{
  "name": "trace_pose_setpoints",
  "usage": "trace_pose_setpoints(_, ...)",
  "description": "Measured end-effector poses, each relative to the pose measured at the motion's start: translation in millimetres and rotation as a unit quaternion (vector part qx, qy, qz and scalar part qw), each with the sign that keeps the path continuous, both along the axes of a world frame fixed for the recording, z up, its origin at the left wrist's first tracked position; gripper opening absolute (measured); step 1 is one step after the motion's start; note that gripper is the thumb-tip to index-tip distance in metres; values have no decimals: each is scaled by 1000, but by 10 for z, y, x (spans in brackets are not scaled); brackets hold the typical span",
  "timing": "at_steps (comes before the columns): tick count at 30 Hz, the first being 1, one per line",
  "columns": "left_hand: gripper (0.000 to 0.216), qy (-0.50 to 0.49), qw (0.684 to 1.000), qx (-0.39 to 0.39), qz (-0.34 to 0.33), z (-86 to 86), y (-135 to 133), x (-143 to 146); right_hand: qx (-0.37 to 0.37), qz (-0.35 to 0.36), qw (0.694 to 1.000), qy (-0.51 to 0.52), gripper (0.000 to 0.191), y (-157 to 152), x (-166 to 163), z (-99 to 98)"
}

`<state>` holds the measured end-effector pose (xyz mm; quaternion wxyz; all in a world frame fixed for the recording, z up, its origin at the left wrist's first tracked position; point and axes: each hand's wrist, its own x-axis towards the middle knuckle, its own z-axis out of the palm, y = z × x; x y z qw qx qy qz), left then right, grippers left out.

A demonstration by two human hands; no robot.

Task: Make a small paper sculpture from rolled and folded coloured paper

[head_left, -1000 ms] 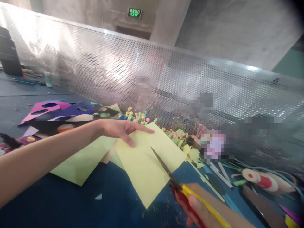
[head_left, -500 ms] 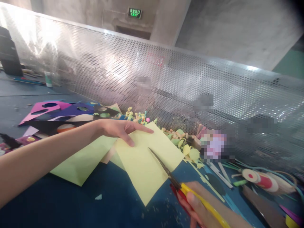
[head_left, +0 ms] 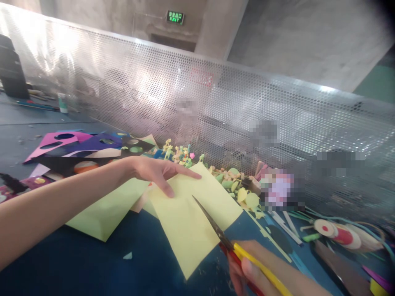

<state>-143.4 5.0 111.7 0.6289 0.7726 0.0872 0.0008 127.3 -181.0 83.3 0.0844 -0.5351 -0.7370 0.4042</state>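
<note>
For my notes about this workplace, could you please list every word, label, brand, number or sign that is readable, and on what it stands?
"安全出口": upper line of the green sign.
"EXIT": lower line of the same sign.
Too blurred to read: the red marks seen at the perforated panel.
Too small to read: any print on the white-and-green tube.

At centre, a pale-yellow sheet [head_left: 189, 224] lies on a dark-blue tabletop [head_left: 148, 263]; lower right, the scissors [head_left: 227, 242] have yellow and red handles; above, a silvery partition [head_left: 148, 82] is dotted with holes.

slanted scissors [head_left: 227, 243] overlap a pale yellow sheet [head_left: 187, 222].
</note>
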Motion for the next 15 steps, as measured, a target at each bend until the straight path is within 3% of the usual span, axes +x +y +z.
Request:
trace_pose_setpoints(2, 76, 0, 1000, 3, -9, -2, -22, 12, 3, 10, 1000, -2, 28, -1, -51, 23)
trace_pose_setpoints(5, 75, -7, 1000, 15, -25, 1, -56, 31, 10, 19, 1000, -2, 58, -1, -124, 59)
trace_pose_setpoints(8, 76, -9, 999, 19, -31, 13, -93, 46, 17, 14, 1000, 0, 72, -4, -164, 79)
trace_pose_setpoints(11, 77, -8, 999, 16, -28, 30, -126, 53, 21, -7, 1000, 0, 74, -34, -151, 62)
trace_pose_setpoints(15, 76, -10, 999, 18, -25, 51, -142, 50, 17, -57, 998, -4, 63, -132, -91, -18)
